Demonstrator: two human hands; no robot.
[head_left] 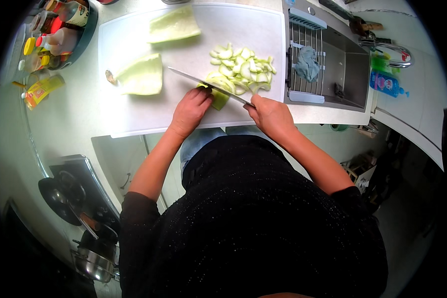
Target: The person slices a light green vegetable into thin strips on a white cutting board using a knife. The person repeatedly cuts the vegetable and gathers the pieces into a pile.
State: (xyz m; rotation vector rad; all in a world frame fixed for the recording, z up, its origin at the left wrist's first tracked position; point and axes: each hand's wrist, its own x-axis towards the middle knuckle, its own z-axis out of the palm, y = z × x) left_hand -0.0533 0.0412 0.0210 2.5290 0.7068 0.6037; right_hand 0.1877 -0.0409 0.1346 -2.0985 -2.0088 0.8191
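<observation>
A large white cutting board (129, 111) lies on the counter before me. My right hand (274, 118) is closed round the handle of a kitchen knife (191, 77), its long blade slanting up to the left. With bent fingers, my left hand (189, 111) holds down a small piece of pale green gourd (220, 100), right beside the blade. Thin curved gourd slices (246, 64) are heaped just beyond the knife. Farther left lie two large gourd pieces, a far one (175, 25) and a nearer one (143, 74) with its stem end. My left fingertips are partly hidden.
To the right is a grey sink (355, 64) with a drying rack (299, 42), a blue-grey cloth (307, 64) on it and a faucet (402, 55). Seasoning bottles (64, 42) crowd a tray at far left. Below them are a wok (57, 201) and a steel pot (93, 264).
</observation>
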